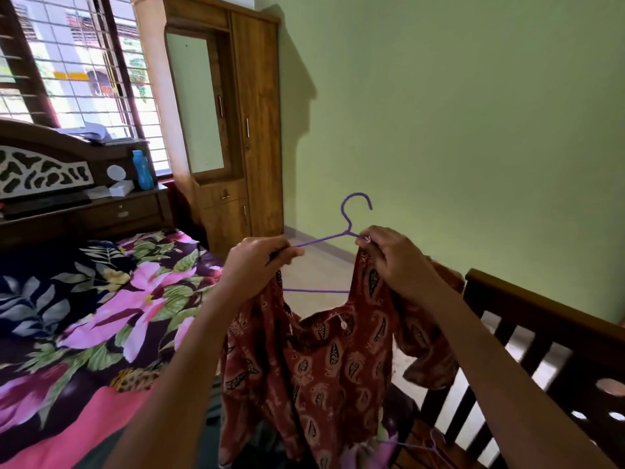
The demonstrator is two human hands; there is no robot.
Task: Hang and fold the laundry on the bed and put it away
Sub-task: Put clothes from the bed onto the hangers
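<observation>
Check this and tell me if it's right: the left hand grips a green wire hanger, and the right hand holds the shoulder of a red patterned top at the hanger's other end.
Not quite: the colour is wrong. The head view shows the hanger is purple, not green. The rest stands: the left hand grips it, and the right hand holds the shoulder of the red patterned top at its other end.

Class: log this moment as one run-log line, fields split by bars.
left hand: grips purple hanger | right hand: holds red printed top at hanger's right side | step: top partly on hanger | wardrobe: shut
</observation>
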